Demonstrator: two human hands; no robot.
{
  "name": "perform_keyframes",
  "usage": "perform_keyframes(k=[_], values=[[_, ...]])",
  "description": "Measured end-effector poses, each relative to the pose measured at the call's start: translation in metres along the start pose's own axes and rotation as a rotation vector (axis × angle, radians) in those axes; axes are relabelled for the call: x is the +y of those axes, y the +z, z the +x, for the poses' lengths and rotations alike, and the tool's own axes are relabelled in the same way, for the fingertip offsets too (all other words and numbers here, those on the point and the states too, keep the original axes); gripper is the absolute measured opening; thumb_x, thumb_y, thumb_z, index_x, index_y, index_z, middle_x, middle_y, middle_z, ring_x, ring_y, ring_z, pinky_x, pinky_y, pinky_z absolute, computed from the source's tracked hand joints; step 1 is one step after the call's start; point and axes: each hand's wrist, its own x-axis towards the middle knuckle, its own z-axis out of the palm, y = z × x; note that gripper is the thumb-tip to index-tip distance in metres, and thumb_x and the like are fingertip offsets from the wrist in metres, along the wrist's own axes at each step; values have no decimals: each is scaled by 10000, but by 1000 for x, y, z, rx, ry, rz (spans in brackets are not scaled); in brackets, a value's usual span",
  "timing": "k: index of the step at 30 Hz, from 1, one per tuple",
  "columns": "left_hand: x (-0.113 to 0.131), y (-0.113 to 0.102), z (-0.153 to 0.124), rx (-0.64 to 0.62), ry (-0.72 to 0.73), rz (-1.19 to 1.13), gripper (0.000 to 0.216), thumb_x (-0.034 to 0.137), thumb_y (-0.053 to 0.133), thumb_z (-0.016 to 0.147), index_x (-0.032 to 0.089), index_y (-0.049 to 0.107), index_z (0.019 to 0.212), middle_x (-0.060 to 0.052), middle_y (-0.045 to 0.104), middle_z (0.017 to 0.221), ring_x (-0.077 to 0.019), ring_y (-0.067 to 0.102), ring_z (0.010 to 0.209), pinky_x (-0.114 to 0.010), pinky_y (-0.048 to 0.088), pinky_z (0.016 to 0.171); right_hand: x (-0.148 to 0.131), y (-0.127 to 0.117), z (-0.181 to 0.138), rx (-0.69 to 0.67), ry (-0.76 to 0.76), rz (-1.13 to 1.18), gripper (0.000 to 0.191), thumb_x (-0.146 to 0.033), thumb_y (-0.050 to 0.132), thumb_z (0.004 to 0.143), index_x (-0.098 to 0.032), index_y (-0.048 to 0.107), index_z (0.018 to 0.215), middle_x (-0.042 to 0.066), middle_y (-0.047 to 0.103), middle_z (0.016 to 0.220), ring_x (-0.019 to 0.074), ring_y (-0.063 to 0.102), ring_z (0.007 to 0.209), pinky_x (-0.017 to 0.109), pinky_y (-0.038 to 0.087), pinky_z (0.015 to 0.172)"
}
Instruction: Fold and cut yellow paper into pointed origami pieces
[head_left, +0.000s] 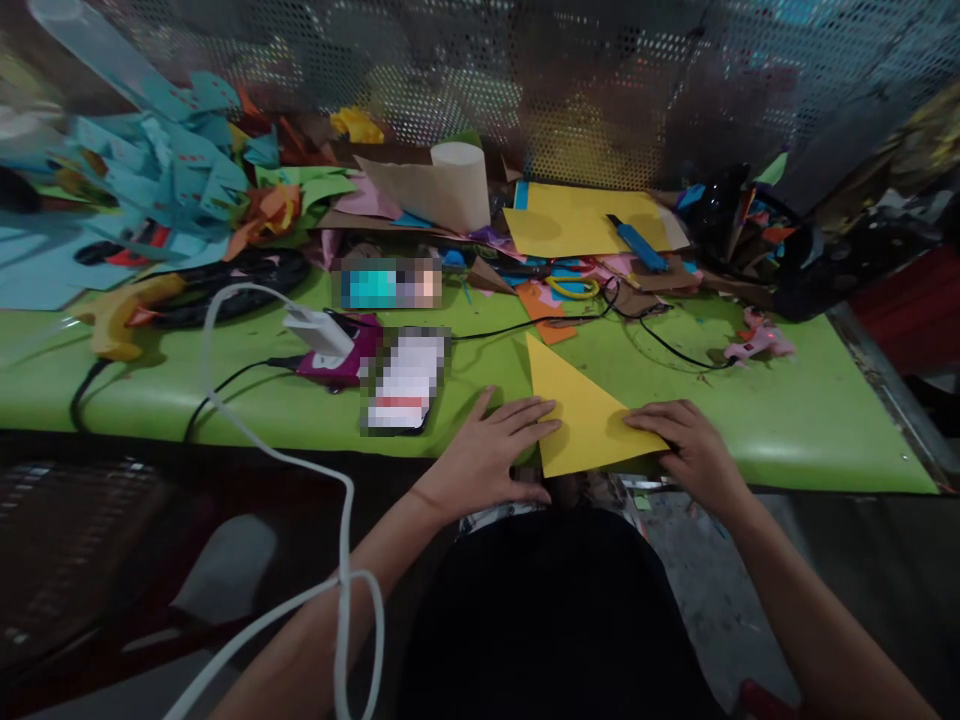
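At the far left, the smooth, lime-green tabletop (847, 410) is cut off by the frame, as is a flat pale-blue paper sheet (30, 265). A curved yellow plastic tool (127, 325) is seen beside a crumpled light-blue paper heap (161, 165), by which whatever lies underneath is hidden. A boxy white plastic charger (322, 332) is set on a rounded purple power block (365, 350). The screen of a flat, rectangular phone (405, 385) is pixelated beyond reading. The left hand (506, 440) is held loose, fingers spread, its fingertips laid on the left edge of a thin, matte yellow paper triangle (577, 415) at the table's front edge. The triangle's right corner is covered by the bent fingers of the right hand (682, 445); whether it is pinched there cannot be told. Farther right, a pink plastic tool (761, 340) is blurred.
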Motion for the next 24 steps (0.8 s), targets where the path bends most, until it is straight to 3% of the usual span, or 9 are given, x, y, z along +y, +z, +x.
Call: perform_keyframes(k=[6,12,17,21,24], values=[[6,7,-1,74,-92,-34,368,413,611,894,247,587,1222,-91,521,1461,-256,474,1354,-588,98,1183,1,0,8,44,94,109,313,-121,528,839,-268,742,1014,53,696,997,235,604,961,394,502,833],[17,11,7,262,-244,-93,96,281,604,911,240,655,981,-33,671,1248,-220,597,1154,-492,259,1121,2,4,13,77,161,152,160,-290,576,912,-255,727,950,45,670,922,221,612,902,362,489,791],[24,15,17,390,-369,-42,145,264,577,926,200,635,809,-38,700,1049,-229,575,1016,-415,380,934,0,7,21,84,216,123,209,-399,576,920,-219,666,867,45,627,828,218,586,811,340,444,710],[28,18,23,427,-405,32,143,262,548,938,192,603,827,-52,683,984,-230,562,960,-394,377,876,-3,8,27,93,248,28,362,-457,540,927,-225,484,654,17,523,673,203,510,688,315,352,613],[30,19,27,431,-423,98,111,256,546,930,191,583,847,-55,668,934,-239,556,926,-390,378,845,-6,9,31,85,262,-33,396,-467,512,934,-240,382,635,11,493,650,198,477,658,310,304,589]])
